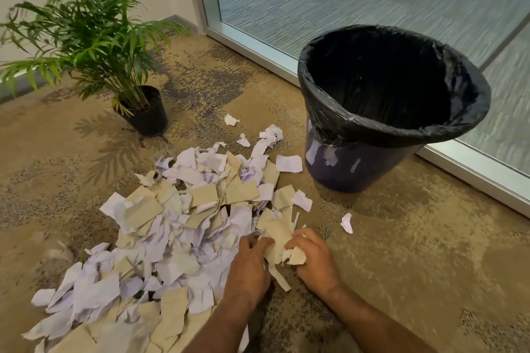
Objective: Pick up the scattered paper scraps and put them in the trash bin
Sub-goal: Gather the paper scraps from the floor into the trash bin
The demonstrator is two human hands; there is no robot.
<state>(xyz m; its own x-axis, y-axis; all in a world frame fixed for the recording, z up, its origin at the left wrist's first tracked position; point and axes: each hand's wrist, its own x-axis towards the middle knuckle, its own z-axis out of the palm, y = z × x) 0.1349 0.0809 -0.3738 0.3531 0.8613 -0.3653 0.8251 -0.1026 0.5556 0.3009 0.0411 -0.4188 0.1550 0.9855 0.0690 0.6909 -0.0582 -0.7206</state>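
A large heap of white and beige paper scraps (172,226) covers the carpet from the centre down to the lower left. At the heap's right edge my left hand (249,264) and my right hand (314,259) curl their fingers round a bunch of beige scraps (279,241) held between them, low over the floor. The trash bin (358,169), dark blue with a black liner, stands upright to the upper right of my hands. Its opening looks dark and I cannot see its bottom.
A potted palm (144,112) stands behind the heap on the left. A few stray scraps (346,222) lie apart on the carpet, some near the bin's base. A glass wall with a metal frame (470,169) runs behind the bin.
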